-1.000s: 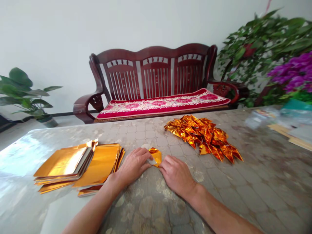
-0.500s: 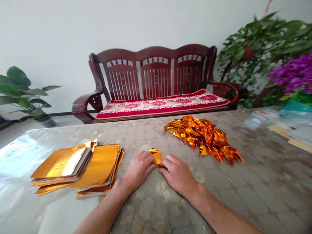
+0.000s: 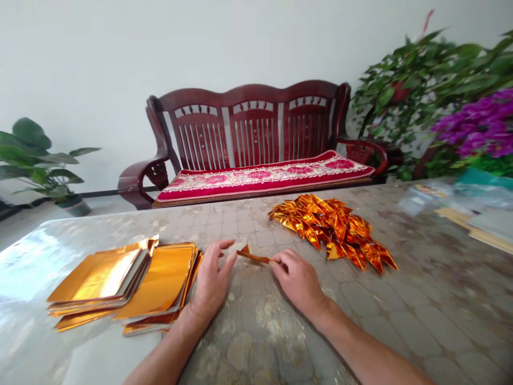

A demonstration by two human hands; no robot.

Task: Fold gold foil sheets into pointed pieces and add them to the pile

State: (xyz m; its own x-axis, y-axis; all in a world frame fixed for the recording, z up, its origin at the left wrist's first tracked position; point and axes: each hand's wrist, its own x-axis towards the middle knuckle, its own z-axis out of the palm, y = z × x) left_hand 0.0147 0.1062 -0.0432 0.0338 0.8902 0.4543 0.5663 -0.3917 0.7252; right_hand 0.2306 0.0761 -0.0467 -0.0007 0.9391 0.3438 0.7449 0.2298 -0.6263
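Observation:
A narrow folded piece of gold foil paper (image 3: pixel 253 257) is pinched at its right end by my right hand (image 3: pixel 295 278). Seen nearly edge-on, it has a small pointed flap standing up at its left end. Just left of that end, my left hand (image 3: pixel 213 279) is open, thumb and fingers apart, not touching the paper. Stacks of flat gold foil sheets (image 3: pixel 160 278) lie to the left of my left hand. Beyond my right hand, a heap of folded, pointed gold foil pieces (image 3: pixel 332 227) rests on the table.
The table (image 3: pixel 256 342) has a patterned, glossy cover. At its right end lie clear plastic bags (image 3: pixel 425 197) and tan flat pieces (image 3: pixel 491 239). Behind it stands a dark wooden bench (image 3: pixel 250 128) with a red floral cushion. Potted plants (image 3: pixel 48 160) flank the bench.
My left hand has let go of the folded foil paper, moved left and opened. The paper, in my right hand, has turned from showing its broad face to nearly edge-on.

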